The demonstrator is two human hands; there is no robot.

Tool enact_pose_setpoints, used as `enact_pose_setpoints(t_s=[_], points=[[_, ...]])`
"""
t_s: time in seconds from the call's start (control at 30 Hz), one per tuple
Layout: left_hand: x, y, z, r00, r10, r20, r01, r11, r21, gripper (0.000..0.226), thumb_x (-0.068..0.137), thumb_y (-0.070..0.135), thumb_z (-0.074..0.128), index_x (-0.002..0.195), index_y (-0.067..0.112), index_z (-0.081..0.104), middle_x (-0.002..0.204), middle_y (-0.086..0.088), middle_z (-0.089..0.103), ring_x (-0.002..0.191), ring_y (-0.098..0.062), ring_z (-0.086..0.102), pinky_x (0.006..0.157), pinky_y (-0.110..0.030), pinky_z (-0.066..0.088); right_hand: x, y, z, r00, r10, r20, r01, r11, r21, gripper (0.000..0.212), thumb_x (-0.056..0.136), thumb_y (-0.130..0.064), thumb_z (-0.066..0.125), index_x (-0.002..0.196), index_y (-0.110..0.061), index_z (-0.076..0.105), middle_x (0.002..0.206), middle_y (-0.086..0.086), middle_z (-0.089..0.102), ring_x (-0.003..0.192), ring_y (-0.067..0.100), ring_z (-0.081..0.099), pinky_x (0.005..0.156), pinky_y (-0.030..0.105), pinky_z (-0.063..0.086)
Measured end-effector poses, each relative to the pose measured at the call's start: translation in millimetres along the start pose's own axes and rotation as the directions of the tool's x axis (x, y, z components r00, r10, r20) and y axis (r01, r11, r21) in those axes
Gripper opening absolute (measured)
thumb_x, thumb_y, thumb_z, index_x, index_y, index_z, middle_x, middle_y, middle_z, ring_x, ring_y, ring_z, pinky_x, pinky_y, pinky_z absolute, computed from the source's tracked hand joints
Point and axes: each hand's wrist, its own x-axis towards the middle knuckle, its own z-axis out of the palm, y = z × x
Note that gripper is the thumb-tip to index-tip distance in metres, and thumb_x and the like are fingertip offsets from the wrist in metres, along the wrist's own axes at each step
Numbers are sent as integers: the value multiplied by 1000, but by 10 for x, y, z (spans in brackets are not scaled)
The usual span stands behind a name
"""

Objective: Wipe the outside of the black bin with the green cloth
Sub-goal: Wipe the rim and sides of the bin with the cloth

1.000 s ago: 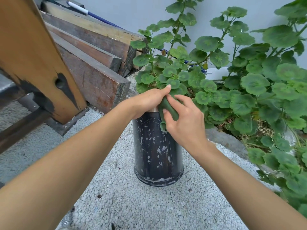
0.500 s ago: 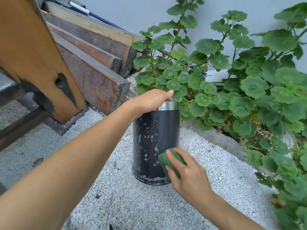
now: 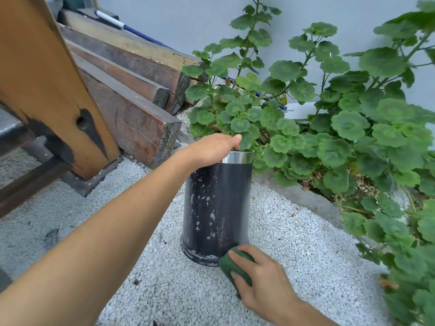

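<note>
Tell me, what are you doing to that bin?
A person is cleaning a black bin that stands upright on white gravel beside a leafy green plant. The left hand rests on the bin's shiny silver rim, apparently steadying it. The right hand presses a green cloth against the bin's bottom edge. Pale specks and smears show across the bin's side, so the wiping is not finished.

Garden yard — geraniums [image 3: 341,128], white gravel [image 3: 294,243], stacked timber [image 3: 131,95].
</note>
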Motion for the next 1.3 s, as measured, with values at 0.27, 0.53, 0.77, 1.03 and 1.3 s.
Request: enact_pose_setpoints(t_s=[0.27,0.53,0.77,1.03,1.3], points=[[-16,-9,49,999,24,32,-20,991,-129,63,103,65,25,137,26,61,146,2,59,134,-13,50,108,-40,36,990,-239,-1022,998,3,-59,10,977,214,39,84,-46,69,123,-43,70,167,-20,15,149,8,26,117,32,22],[-142,-36,-12,999,38,29,-31,978,-206,57,107,60,25,148,24,41,137,-2,57,121,-20,51,116,-50,35,1713,-425,-1703,947,44,319,-58,998,35,21,76,-41,80,97,-41,80,122,-2,72,118,22,62,103,45,50],[-371,-385,-212,996,63,63,-79,948,307,61,107,58,31,66,18,54,70,3,58,68,-16,52,64,-33,38,1716,-444,-1681,919,24,394,-42,998,36,12,76,-40,79,87,-34,80,103,2,76,93,23,71,87,47,59],[-558,-510,-402,964,178,196,-237,910,339,49,100,48,57,62,18,49,55,10,40,52,-10,34,56,-32,29,1645,-515,-1725,863,-39,503,34,999,19,10,84,-29,80,91,-35,80,109,2,74,98,20,70,92,46,56],[-622,-526,-576,973,229,6,-216,908,358,44,105,43,51,71,15,52,64,2,47,60,-15,42,59,-34,33,1977,-567,-1812,911,-86,404,118,991,-56,14,88,-29,76,103,-28,76,119,-5,65,104,16,64,99,43,52]])
